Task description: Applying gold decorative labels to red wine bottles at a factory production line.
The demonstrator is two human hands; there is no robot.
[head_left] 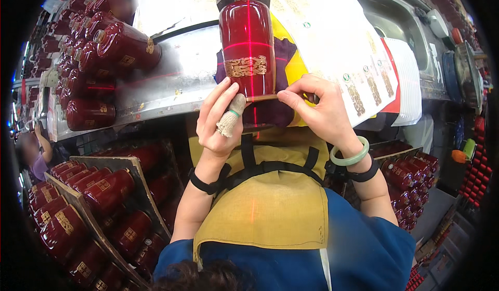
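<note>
red glass bottle [247,44] with a gold emblem lies on its side at top centre of the frame, resting on a purple cloth [280,78] on the steel table [176,83]. my left hand [221,122] touches the bottle's base with the thumb and curls its fingers around a small frayed brush [230,117]. my right hand [319,109] pinches narrowly at the bottle's lower right edge. white sheets of gold labels [338,41] lie to the right, more red bottles [104,57] at upper left.

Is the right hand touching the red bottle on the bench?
Touching. The head view shows the right hand with its fingertips on the bottom edge of the red bottle.
</note>
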